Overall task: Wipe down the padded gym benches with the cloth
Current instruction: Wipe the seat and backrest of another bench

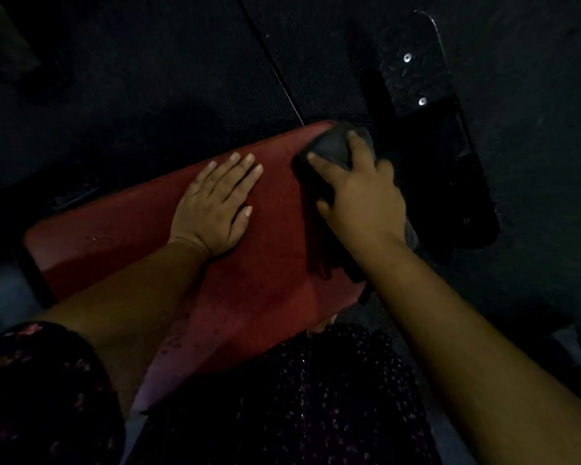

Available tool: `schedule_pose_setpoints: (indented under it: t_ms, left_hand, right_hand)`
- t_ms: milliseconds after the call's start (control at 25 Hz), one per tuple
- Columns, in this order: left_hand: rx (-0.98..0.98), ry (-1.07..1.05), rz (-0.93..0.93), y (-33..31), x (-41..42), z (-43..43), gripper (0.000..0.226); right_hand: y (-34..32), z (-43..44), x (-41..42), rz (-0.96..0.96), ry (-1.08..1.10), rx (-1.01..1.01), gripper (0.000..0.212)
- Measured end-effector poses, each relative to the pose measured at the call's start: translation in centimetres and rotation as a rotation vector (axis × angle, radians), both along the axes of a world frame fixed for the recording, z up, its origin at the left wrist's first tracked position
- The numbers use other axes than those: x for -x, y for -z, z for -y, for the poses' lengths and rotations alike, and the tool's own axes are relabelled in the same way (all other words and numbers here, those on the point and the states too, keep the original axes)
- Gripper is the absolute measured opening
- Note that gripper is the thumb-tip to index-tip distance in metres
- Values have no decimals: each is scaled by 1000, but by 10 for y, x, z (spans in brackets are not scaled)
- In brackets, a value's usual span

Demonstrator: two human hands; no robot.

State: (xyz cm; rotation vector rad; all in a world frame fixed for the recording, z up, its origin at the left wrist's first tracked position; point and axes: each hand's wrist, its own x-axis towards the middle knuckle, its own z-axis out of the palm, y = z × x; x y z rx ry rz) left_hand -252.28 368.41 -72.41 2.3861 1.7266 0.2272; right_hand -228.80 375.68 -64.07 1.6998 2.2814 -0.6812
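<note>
Pretty dark in here. Left hand (215,204) lies flat, fingers spread, in the middle of the red bench pad (114,243). Right hand (359,193) grips the bunched grey cloth (332,146) at the pad's far right corner, next to a black metal plate (430,129).

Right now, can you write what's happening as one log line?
step: wipe red bench pad | right hand: grips grey cloth at pad's far corner | left hand: flat on pad
</note>
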Motion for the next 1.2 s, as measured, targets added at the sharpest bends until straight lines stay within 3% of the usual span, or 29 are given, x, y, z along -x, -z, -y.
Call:
schedule_pose_setpoints:
  t_ms: [160, 320, 400, 680, 880, 1040, 1200]
  left_hand:
    - [-11, -8, 41, 0, 0, 2, 54]
    - [-20, -16, 36, 2, 0, 2, 55]
    - [-29, -16, 42, 3, 0, 2, 55]
    - [-31, -24, 18, 3, -1, 2, 59]
    - [-12, -51, 2, 2, -3, 2, 63]
    - [27, -52, -9, -1, -5, 2, 63]
    - [54, -60, -15, -9, -7, 2, 59]
  right_hand:
    - [-9, 96, -59, 40, 50, 20, 76]
    - [-11, 161, -71, 103, 48, 10, 66]
    - [-3, 141, -55, 95, 5, -56, 69]
    - [15, 8, 37, 62, 24, -229, 48]
    - [18, -12, 68, 42, -42, -237, 47]
    - [15, 58, 16, 33, -147, -211, 60]
    - [8, 153, -45, 78, -108, -171, 76]
